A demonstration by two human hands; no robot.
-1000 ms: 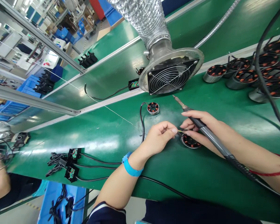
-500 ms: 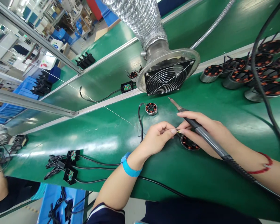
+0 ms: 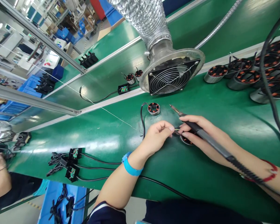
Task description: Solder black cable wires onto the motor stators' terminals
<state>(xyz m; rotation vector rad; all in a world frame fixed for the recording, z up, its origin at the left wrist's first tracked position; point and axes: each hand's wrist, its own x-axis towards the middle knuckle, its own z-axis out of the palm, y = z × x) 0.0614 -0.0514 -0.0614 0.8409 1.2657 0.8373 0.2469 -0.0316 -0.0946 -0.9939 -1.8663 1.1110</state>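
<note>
My left hand, with a blue wrist strap, pinches a thin yellow wire at its fingertips. My right hand grips a dark soldering iron whose metal tip points up and left, away from the wire; the same fingers also touch the wire end. Under both hands a small round motor stator with orange copper windings lies on the green belt, partly hidden by my right fingers. A second stator with a black cable sits just beyond.
A fume extractor fan on a foil duct stands close behind. Several stators are grouped at the far right. Black cabled circuit boards lie at the left. A thick black cable hangs on the right. Another person's arm shows at far left.
The iron's tip has dropped slightly and my right hand has closed in over the stator. Small parts on the far belt have travelled left. My left hand keeps its pinch.
</note>
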